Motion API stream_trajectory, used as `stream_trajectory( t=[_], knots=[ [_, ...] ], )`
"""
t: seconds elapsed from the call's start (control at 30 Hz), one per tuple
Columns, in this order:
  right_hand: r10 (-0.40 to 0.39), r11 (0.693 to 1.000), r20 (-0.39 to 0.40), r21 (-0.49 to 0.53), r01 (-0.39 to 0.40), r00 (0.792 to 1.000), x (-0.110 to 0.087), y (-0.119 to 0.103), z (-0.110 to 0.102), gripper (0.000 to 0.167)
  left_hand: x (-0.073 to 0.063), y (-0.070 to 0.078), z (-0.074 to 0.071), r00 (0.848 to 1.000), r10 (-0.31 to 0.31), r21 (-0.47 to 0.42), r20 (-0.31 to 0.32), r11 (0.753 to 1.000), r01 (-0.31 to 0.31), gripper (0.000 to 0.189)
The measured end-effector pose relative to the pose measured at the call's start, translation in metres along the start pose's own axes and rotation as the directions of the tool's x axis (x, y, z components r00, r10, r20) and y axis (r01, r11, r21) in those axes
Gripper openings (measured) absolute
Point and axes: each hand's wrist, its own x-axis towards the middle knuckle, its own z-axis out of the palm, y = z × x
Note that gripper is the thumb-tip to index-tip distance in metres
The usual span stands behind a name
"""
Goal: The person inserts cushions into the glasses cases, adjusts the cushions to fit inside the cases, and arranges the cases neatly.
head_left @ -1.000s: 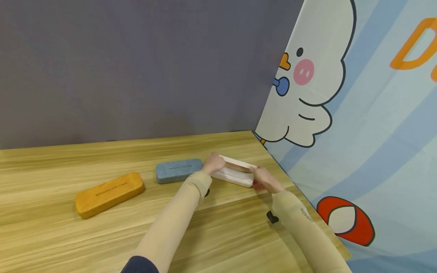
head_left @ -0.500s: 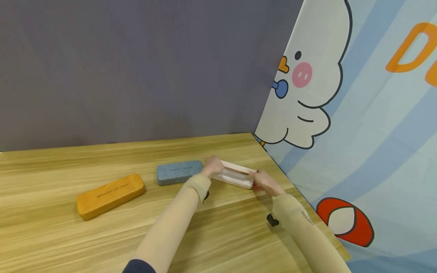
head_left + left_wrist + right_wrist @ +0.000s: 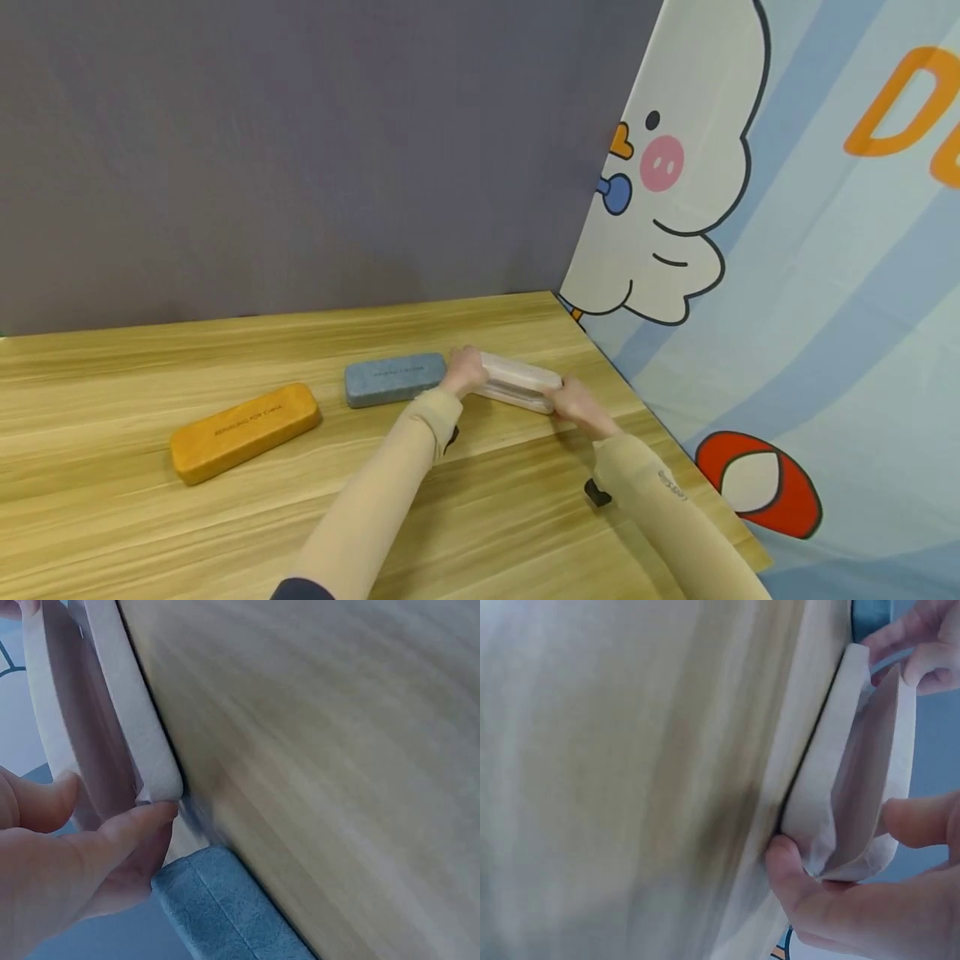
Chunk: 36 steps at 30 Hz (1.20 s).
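A pale pinkish-white glasses case (image 3: 525, 372) lies on the wooden table, its lid partly raised so that a narrow gap shows along the front. My left hand (image 3: 463, 371) holds the case's left end; in the left wrist view the thumb is on the lid (image 3: 46, 697) and a finger on the base (image 3: 139, 712). At the opposite end my right hand (image 3: 577, 404) grips in a similar way, thumb against the lid in the right wrist view and a finger low at the base's corner. A blue glasses case (image 3: 395, 379) lies right beside my left hand.
Farther left lies an orange glasses case (image 3: 245, 432) with dark lettering. A grey partition (image 3: 300, 167) stands along the table's back edge, and a cartoon-printed sheet (image 3: 750, 350) runs along the right edge of the table (image 3: 225, 542).
The white case's lid has come down toward its base, narrowing the gap. Both hands have stayed at the case's ends, and the blue and orange cases have not moved.
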Motion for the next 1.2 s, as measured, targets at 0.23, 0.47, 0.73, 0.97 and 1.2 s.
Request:
stream_trajectory(
  t=[0.23,0.47,0.73,0.97,1.2],
  knots=[
    [-0.099,0.986,-0.099,-0.144,0.084,0.99,0.003,0.005,0.013,0.046,0.004,-0.004,0.011,0.997,0.009,0.157,-0.074,0.988,0.002,0.039],
    [-0.153,0.978,-0.115,-0.16,0.133,0.982,0.008,0.003,0.026,0.044,0.003,-0.012,0.012,0.99,-0.051,0.077,-0.131,0.995,0.061,0.05],
    [-0.201,0.962,-0.067,-0.203,0.184,0.977,0.012,-0.002,0.02,0.046,0.102,-0.08,0.074,0.945,0.114,0.328,-0.306,0.945,-0.008,0.023],
    [-0.169,0.945,0.017,-0.28,0.167,0.985,0.015,-0.01,0.006,0.049,0.029,-0.022,0.027,0.987,-0.002,0.04,-0.16,0.999,0.009,0.059],
    [-0.171,0.899,0.027,-0.404,0.167,0.985,0.014,-0.031,-0.005,0.063,-0.019,0.002,-0.019,0.972,0.069,-0.141,-0.223,0.985,-0.102,0.053]
  ],
)
